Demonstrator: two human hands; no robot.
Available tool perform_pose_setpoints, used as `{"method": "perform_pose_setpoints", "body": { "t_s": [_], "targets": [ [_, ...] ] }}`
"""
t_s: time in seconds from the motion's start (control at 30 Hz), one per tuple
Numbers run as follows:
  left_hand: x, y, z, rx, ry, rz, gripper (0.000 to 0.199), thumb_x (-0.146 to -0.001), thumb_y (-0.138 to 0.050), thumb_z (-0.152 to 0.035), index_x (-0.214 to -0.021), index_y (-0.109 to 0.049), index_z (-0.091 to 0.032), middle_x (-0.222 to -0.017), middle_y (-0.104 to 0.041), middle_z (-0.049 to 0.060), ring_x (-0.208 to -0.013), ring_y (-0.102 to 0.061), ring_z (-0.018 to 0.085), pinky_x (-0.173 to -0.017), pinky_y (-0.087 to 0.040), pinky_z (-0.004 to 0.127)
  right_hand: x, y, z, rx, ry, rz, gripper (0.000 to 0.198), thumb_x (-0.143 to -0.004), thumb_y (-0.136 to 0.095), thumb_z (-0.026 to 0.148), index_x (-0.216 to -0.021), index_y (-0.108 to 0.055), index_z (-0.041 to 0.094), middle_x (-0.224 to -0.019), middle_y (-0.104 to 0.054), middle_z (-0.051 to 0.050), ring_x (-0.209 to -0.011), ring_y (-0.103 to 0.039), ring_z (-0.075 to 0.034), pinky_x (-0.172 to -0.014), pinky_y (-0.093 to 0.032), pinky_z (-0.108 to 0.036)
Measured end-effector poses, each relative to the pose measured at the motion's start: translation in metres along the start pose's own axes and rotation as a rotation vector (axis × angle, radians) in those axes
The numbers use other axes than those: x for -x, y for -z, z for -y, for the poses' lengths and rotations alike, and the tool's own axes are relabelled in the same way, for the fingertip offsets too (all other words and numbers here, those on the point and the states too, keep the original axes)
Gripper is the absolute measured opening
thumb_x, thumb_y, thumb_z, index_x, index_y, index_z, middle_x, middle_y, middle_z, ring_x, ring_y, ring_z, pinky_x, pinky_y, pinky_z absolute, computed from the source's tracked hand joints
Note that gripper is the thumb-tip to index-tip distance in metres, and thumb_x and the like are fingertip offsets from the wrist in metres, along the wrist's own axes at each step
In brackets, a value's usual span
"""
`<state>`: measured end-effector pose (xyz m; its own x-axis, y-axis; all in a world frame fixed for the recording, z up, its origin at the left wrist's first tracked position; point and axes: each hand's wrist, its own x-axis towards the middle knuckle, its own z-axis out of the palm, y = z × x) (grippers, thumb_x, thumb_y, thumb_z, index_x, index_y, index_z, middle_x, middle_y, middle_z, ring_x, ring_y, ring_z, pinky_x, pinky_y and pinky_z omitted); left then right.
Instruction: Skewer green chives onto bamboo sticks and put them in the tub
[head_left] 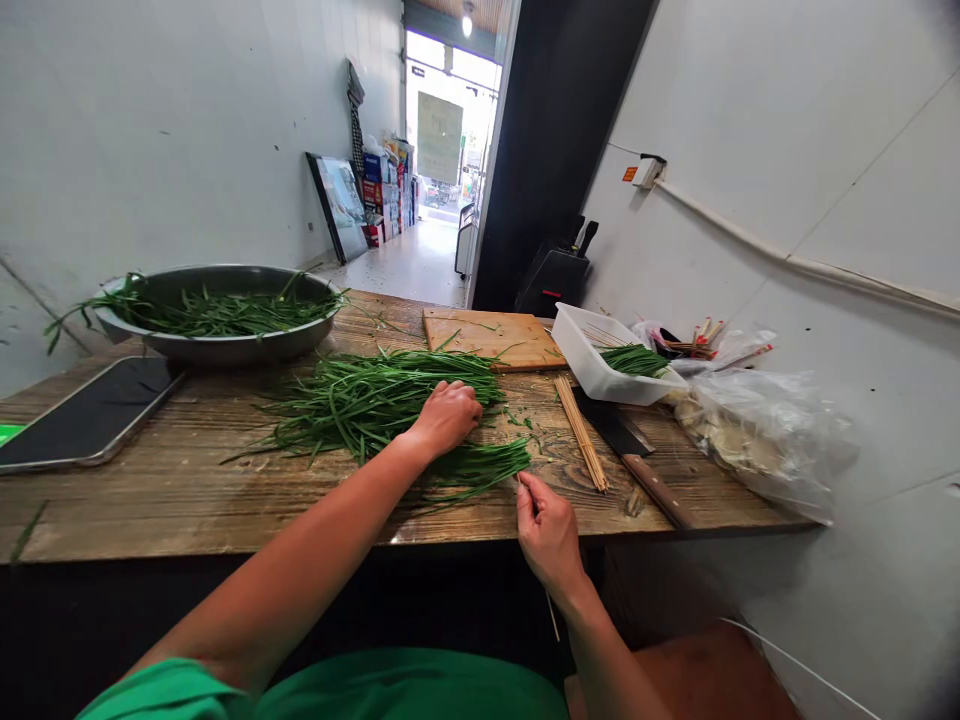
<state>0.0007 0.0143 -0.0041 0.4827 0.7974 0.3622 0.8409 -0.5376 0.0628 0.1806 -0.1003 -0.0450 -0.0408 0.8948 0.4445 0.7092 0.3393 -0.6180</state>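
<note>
A heap of long green garlic chives (345, 400) lies across the wooden table. My left hand (448, 415) rests over its right end with the fingers curled down into the leaves; the fingertips are partly hidden. Closer to me, a smaller bunch of chives (487, 462) lies with its ends toward the right. Between thumb and fingers, my right hand (550, 530) pinches a thin bamboo skewer (553, 615). Its lower end sticks out below the hand, and its tip is close to the ends of the smaller bunch.
A metal basin (225, 345) of chives stands at the left behind a dark tablet-like slab (90, 410). Behind the heap lies a cutting board (487, 335). To the right are bundled skewers (581, 435), a cleaver (656, 490), a white tub (592, 355) and a plastic bag (772, 430).
</note>
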Motion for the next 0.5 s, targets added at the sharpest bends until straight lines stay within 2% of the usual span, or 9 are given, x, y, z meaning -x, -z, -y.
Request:
{"method": "perform_pose_setpoints", "body": {
  "t_s": [0.1,0.27,0.43,0.5],
  "targets": [
    [-0.002,-0.001,0.000,0.181,0.027,-0.022,0.015,-0.073,-0.053,-0.025,-0.072,-0.067,-0.019,-0.077,-0.062,0.005,-0.080,-0.052,0.018,-0.074,-0.034,0.030,0.000,-0.001,-0.001,0.013,0.000,-0.006,0.031,-0.084,-0.038,0.025,-0.098,-0.064,0.014,-0.079,-0.069,-0.008,-0.058,-0.063,-0.015,-0.051,-0.047,-0.022],
    [-0.006,-0.002,-0.004,0.520,0.225,-0.052,0.021,-0.072,-0.051,-0.030,-0.078,-0.068,-0.018,-0.073,-0.066,0.001,-0.065,-0.055,0.012,-0.061,-0.038,0.021,0.000,-0.002,-0.002,0.024,0.020,-0.015,0.031,-0.083,-0.038,0.024,-0.096,-0.065,0.015,-0.079,-0.069,-0.008,-0.057,-0.063,-0.015,-0.053,-0.047,-0.023],
    [-0.007,-0.001,-0.009,0.598,0.278,-0.049,0.022,-0.069,-0.052,-0.031,-0.073,-0.068,-0.018,-0.065,-0.065,-0.001,-0.058,-0.054,0.010,-0.054,-0.037,0.019,0.000,-0.001,-0.001,0.006,0.028,-0.009,0.031,-0.083,-0.039,0.023,-0.098,-0.064,0.013,-0.085,-0.069,-0.009,-0.070,-0.065,-0.018,-0.061,-0.049,-0.024],
    [-0.008,-0.001,-0.011,0.614,0.292,-0.067,0.023,-0.069,-0.051,-0.032,-0.074,-0.068,-0.017,-0.066,-0.065,-0.001,-0.059,-0.055,0.011,-0.055,-0.038,0.019,0.000,0.000,-0.001,0.001,0.027,-0.007,0.031,-0.083,-0.039,0.023,-0.097,-0.064,0.013,-0.084,-0.069,-0.009,-0.068,-0.065,-0.018,-0.060,-0.049,-0.024]
  ]
}}
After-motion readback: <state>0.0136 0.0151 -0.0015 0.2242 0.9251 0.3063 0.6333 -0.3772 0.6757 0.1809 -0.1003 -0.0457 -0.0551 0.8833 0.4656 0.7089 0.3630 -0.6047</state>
